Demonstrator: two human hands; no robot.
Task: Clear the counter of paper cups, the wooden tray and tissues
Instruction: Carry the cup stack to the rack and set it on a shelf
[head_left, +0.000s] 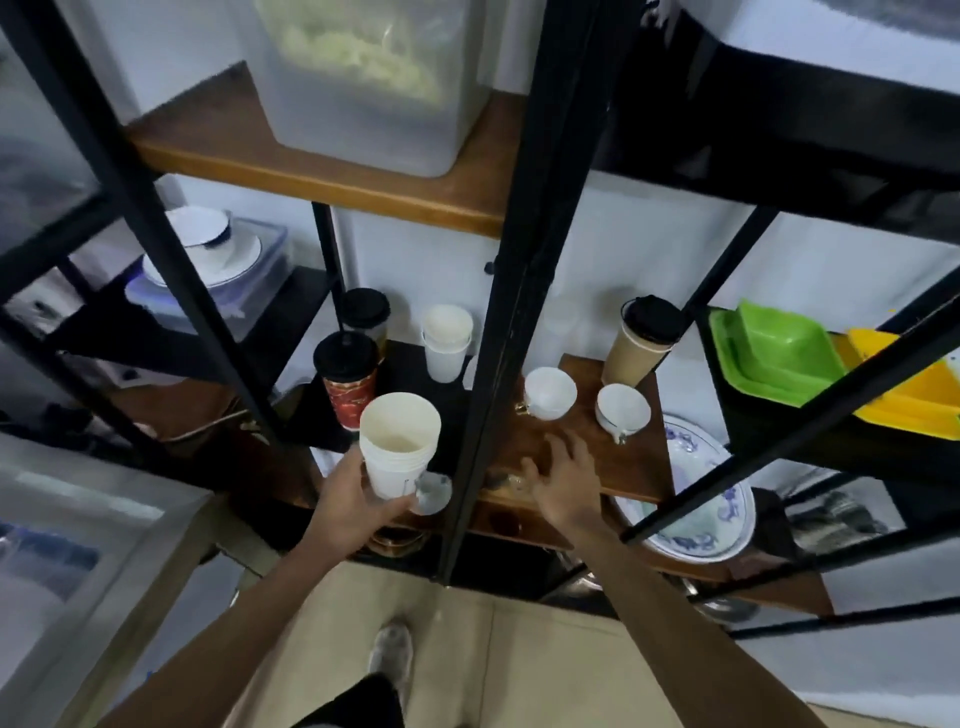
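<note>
Cups: nested stack of white paper cups (399, 447) sits upright in the left hand (358, 501), centre of frame, fingers wrapped around the lower wall. Long axis near vertical, mouth up. Stack hovers in front of the dark shelf (415, 374), left of the black post (493, 332). A second white cup stack (447, 343) stands higher in the frame, directly beyond the held one; left hand is the nearer. Right hand (563, 475), right of the post, is spread open above the wooden shelf (618, 467), holding nothing.
</note>
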